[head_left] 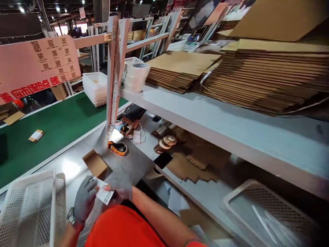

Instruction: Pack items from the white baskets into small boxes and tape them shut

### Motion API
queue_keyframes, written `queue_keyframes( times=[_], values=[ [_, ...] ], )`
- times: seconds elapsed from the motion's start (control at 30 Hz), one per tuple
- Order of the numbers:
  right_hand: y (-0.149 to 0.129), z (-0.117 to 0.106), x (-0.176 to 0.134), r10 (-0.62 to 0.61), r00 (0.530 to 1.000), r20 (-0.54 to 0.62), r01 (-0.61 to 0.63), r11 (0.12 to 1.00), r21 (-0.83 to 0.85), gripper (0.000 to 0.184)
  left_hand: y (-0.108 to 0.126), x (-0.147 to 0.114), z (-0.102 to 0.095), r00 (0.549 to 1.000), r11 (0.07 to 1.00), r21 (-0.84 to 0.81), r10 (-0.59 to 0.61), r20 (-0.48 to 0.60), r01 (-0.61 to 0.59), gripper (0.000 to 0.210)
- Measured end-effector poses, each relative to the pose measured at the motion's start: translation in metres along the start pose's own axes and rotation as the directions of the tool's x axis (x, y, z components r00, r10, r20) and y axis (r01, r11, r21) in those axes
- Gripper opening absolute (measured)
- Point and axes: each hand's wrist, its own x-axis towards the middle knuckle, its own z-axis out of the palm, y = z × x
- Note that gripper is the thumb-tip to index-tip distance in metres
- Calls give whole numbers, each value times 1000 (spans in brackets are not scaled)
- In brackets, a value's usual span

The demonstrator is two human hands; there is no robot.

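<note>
My left hand [85, 198], in a grey glove with fingertips showing, is closed on the left edge of a small white printed label [105, 192]. My right hand [120, 188], also gloved and slightly blurred, pinches the label's upper right side. Clear plastic film [89, 219] hangs below my left hand; whether it is joined to the label I cannot tell. Just beyond my hands an open cardboard box [95, 164] rests on the metal table [136, 164]. An orange tape dispenser [118, 148] lies farther back on that table.
A white perforated basket [28, 209] stands at my left, another basket [267, 216] at lower right. Behind the table runs a green conveyor [69, 116] carrying a small parcel [36, 136] and stacked baskets [95, 87]. Flat cardboard stacks [264, 75] and tape rolls [137, 77] occupy the shelf [205, 113].
</note>
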Motion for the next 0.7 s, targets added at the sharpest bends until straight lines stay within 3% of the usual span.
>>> queue_keyframes(
  times=[0.07,0.13,0.17,0.23,0.27,0.3,0.33,0.37,0.43,0.53,0.7],
  values=[
    [7,-18,-24,-22,997,-71,21,1000,-22,51,5,22,26,1000,998,-55,-29,10,30,27],
    [8,-33,-48,-113,977,-180,115,993,3,56,6,41,42,967,966,-105,-246,-69,238,24],
    [6,-40,-58,-177,952,-248,190,981,29,60,7,50,48,907,909,-155,-406,-113,387,25],
    [-2,-48,-74,-314,870,-380,369,926,80,67,14,66,57,702,683,-346,-707,-89,644,40],
    [-6,-49,-80,-372,827,-421,449,889,96,67,21,74,62,607,527,-460,-794,32,715,52],
    [-11,-50,-84,-417,794,-443,508,855,107,67,30,82,69,542,363,-547,-814,207,754,64],
    [-15,-49,-88,-445,779,-441,540,835,111,65,41,89,76,506,213,-593,-771,386,777,72],
    [-19,-47,-90,-460,777,-429,551,827,110,63,53,96,85,488,92,-601,-687,538,794,78],
    [-23,-43,-94,-457,795,-399,534,839,103,60,76,107,102,469,-37,-580,-549,692,813,79],
    [-21,-43,-102,-426,798,-426,517,847,122,58,97,116,122,447,-83,-597,-583,679,798,73],
    [-2,-58,-123,-385,805,-452,517,829,215,52,104,117,133,374,-113,-634,-724,580,765,64]
  ],
)
